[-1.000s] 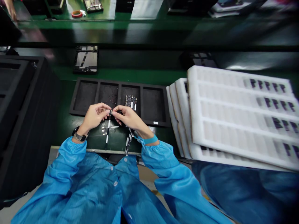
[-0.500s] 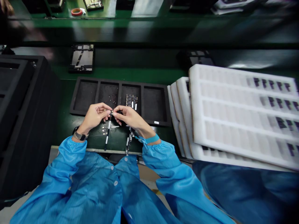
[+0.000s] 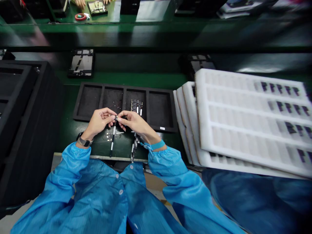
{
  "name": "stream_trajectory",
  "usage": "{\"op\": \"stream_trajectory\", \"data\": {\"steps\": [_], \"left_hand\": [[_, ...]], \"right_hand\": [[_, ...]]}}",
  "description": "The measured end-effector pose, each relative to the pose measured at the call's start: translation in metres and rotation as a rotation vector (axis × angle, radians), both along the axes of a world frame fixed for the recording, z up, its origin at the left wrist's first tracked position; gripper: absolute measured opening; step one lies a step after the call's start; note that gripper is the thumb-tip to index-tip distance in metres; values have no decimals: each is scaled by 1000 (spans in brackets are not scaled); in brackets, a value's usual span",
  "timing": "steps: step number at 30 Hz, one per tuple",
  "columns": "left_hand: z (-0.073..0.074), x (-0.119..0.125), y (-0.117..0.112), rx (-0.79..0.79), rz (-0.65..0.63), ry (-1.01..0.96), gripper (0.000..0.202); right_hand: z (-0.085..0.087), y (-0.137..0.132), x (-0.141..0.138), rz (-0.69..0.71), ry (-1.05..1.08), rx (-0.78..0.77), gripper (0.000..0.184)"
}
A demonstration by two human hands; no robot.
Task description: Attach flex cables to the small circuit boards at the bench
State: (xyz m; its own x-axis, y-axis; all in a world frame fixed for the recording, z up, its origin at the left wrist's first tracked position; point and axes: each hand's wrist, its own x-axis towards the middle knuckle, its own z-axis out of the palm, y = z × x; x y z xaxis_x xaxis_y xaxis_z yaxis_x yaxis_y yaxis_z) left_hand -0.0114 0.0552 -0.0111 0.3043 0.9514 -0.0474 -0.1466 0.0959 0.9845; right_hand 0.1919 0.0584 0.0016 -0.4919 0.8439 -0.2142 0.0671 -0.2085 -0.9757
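My left hand (image 3: 101,119) and my right hand (image 3: 133,122) meet over the near edge of a black foam tray (image 3: 123,122). Both pinch the top end of a black flex cable (image 3: 113,136) with white patches, whose strip hangs down toward the bench edge. A tiny part at that end is mostly covered by my fingertips. Several small circuit boards (image 3: 136,105) lie in one tray compartment, just beyond my right hand. Small board pieces (image 3: 109,136) rest on the green bench below my left hand. More flex cables (image 3: 134,146) lie beside my right wrist.
White foam trays (image 3: 204,110) holding dark parts are stacked at the right. Black foam trays (image 3: 46,97) rise high at the left. Flat devices (image 3: 81,63) sit beyond the tray. Across the line, a co-worker's hand (image 3: 80,3) shows near a roll of red tape (image 3: 80,17).
Both hands keep their pinch on the flex cable, almost unmoved. The flat devices beyond the tray have shifted left. A co-worker's hands now show at the top.
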Motion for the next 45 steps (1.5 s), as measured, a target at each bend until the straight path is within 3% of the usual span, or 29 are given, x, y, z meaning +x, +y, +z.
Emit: {"op": "stream_trajectory", "data": {"steps": [10,13,16,19,22,26,31,35,38,41,45], "left_hand": [[7,-11,-7,-32,66,24,28],[12,-19,-15,-52,103,14,27],[19,-35,-27,-84,182,-51,28],[24,-56,-44,-114,314,-168,35],[22,-75,-66,-128,439,-276,43],[11,-95,-91,-140,524,-327,40],[1,-105,-104,-159,573,-399,40],[-1,-105,-106,-153,580,-429,43],[-3,-106,-107,-134,605,-421,44],[-6,-107,-106,-110,622,-418,46],[-8,-105,-98,-86,632,-431,46]], "right_hand": [[-6,-5,-10,-245,-218,288,53],[-4,-1,-9,-245,-305,439,46],[6,19,-8,-281,-467,534,31],[17,51,-21,-271,-802,525,23],[19,76,-44,-209,-1132,419,20],[11,88,-67,-208,-1287,366,19],[5,87,-77,-257,-1250,331,17],[11,84,-77,-264,-1159,350,7],[18,80,-69,-247,-1038,406,16],[19,76,-59,-275,-735,374,17],[13,75,-51,-270,-262,175,7]]}}
